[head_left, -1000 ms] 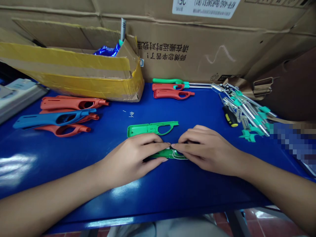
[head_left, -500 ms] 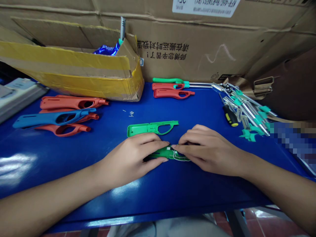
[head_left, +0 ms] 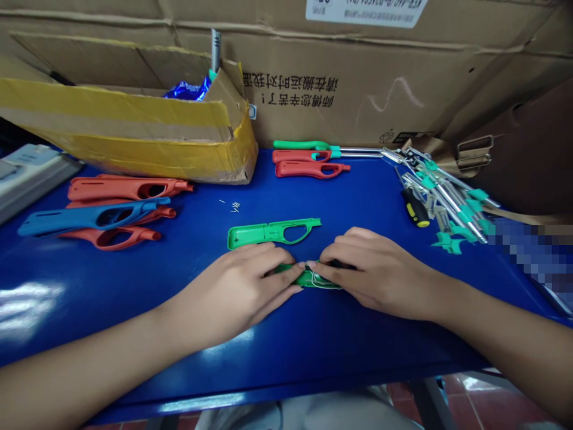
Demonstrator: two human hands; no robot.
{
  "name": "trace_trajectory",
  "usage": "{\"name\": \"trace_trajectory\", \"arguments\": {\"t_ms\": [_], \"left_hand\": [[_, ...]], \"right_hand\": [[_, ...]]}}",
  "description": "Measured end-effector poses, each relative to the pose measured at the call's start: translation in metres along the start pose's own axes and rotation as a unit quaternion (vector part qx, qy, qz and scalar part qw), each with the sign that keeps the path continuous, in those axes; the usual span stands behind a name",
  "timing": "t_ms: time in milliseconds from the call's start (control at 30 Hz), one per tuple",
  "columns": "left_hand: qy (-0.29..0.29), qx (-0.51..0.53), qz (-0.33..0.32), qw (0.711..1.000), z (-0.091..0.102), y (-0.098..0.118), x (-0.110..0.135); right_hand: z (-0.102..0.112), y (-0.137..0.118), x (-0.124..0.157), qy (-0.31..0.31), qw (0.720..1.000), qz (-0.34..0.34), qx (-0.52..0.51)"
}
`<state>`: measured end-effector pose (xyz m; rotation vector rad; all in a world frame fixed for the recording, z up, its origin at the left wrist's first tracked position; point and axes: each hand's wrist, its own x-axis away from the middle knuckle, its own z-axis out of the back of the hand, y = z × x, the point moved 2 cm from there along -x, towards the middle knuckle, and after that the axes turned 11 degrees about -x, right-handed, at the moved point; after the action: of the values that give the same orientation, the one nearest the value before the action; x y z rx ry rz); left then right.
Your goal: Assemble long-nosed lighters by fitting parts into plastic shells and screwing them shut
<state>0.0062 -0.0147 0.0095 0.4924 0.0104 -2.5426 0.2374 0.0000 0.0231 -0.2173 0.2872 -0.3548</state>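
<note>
Both my hands grip one green lighter shell half low over the blue table, with a thin white wire running along its inside. My left hand is closed around its left end, thumb and fingers pressed on it. My right hand is closed on the right end, its index fingertip meeting my left fingers over the middle. The fingers hide much of the inside. Just beyond my hands lies a matching green shell half, hollow side up, with a trigger loop at its right end.
Red and blue lighter shells lie at left by a taped cardboard box. Behind are red shells and a green-handled lighter. At right sit metal tubes with teal pieces and a screwdriver. Tiny pale pins lie mid-table.
My left fingers have slid right along the shell half, and their tips now meet the right hand's. A small white piece seen before is now covered. The view has shifted slightly.
</note>
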Motion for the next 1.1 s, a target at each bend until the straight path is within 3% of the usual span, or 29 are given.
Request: {"name": "trace_trajectory", "arguments": {"t_ms": [200, 433, 600, 1100], "left_hand": [[-0.004, -0.097, -0.023, 0.995, 0.007, 0.004, -0.004], [0.0, -0.027, -0.013, 1.0, 0.002, 0.0, -0.001], [-0.014, -0.021, -0.004, 1.0, -0.001, -0.001, -0.001], [-0.034, -0.111, -0.013, 0.993, 0.011, -0.001, 0.0]], "right_hand": [[0.002, 0.004, 0.003, 0.021, 1.0, -0.019, -0.014], [0.002, 0.006, 0.003, 0.021, 0.998, -0.064, -0.014], [-0.002, 0.006, 0.003, 0.022, 0.997, -0.055, -0.046], [0.003, 0.007, 0.003, 0.026, 0.997, -0.066, -0.01]]}}
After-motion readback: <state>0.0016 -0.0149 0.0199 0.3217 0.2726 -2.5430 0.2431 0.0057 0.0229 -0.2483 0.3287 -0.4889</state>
